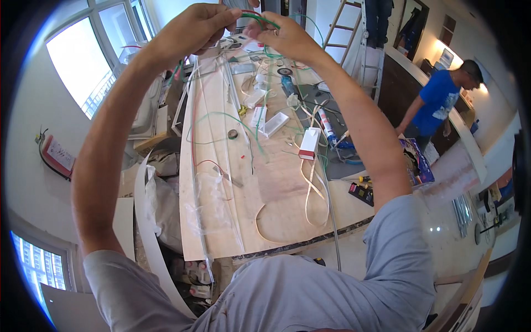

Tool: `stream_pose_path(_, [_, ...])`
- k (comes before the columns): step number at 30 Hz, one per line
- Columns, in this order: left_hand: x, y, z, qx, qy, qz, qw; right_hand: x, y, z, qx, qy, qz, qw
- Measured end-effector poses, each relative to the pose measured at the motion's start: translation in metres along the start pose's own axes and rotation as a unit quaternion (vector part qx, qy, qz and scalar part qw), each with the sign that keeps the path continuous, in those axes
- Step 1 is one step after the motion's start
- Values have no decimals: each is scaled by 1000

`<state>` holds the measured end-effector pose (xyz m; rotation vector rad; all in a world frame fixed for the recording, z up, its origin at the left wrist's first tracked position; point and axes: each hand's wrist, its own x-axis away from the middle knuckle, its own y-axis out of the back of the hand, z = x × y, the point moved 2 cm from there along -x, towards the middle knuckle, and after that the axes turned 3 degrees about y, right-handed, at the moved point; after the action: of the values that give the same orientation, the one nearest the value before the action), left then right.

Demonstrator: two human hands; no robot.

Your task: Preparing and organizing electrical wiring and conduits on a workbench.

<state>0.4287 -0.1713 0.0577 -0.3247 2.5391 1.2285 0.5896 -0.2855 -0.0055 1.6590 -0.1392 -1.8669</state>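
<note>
Green wire (260, 19) held up over the far end of the tabletop (282, 210), at the top of the view, bent in a short arc between the two hands. Red wire (250, 11) runs close beside it near the left fingers.

Left hand (200, 27): thumb and fingers pinched narrow on the green wire. Right hand (289, 39): fingers curled, the wire meeting them; fingertips blurred, so cannot tell whether they are closed on it. Both arms raised.

Below, on the tabletop: thin loose green strands; dark round roll (233, 134) left of centre; open white box (274, 125) right of it. Nearer the right forearm, white box with red end (310, 143), cream flat cable (307, 207) looping out below it. White-and-blue tube (327, 126) just beyond, tilted. Black device (361, 192) at the right edge.

Past the tabletop, a stepladder (344, 30). Off right, another person in a blue shirt (438, 102), upper body leaning forward, well apart from the wire.
</note>
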Motion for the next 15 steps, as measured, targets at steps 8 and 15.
stream_pose_path(8, [34, 16, 66, 138, 29, -170, 975, 39, -20, -21, -4, -240, 50, 969])
stream_pose_path(15, [76, -3, 92, 411, 75, -250, 874, 76, -53, -36, 30, -250, 138, 958])
